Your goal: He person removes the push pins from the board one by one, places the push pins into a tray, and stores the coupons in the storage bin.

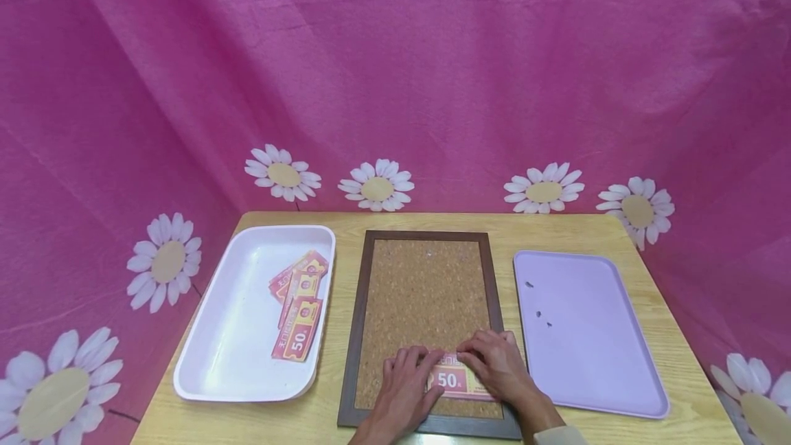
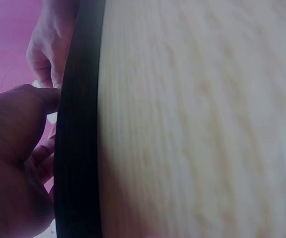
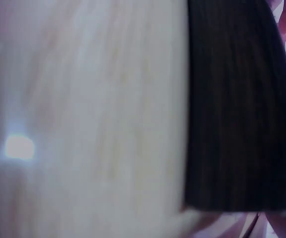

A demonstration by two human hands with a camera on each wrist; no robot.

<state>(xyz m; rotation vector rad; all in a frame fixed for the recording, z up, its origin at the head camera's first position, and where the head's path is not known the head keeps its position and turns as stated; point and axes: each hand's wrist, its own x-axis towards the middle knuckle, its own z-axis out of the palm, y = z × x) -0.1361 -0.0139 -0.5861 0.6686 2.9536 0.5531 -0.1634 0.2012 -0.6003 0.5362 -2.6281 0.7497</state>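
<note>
A pink and yellow paper coupon (image 1: 448,380) printed with a large 50 lies near the bottom of the cork board (image 1: 426,301). My left hand (image 1: 404,390) rests over the coupon's left end, its index finger near the top edge and its thumb lower down. At the coupon's upper edge, the thumb and fingertips of my right hand (image 1: 497,366) pinch a small pin, mostly hidden by the fingers. In the left wrist view, the dark board frame (image 2: 81,119) hides part of my left hand (image 2: 14,144). The right wrist view mostly shows the frame (image 3: 240,109).
To the left, several similar coupons (image 1: 299,328) lie overlapped in a white basin (image 1: 216,335). A lavender tray (image 1: 593,335) with several tiny pins (image 1: 539,314) stands on the right. Small clear pins (image 1: 430,253) sit along the cork's top. Everything is on a wooden table (image 1: 432,221).
</note>
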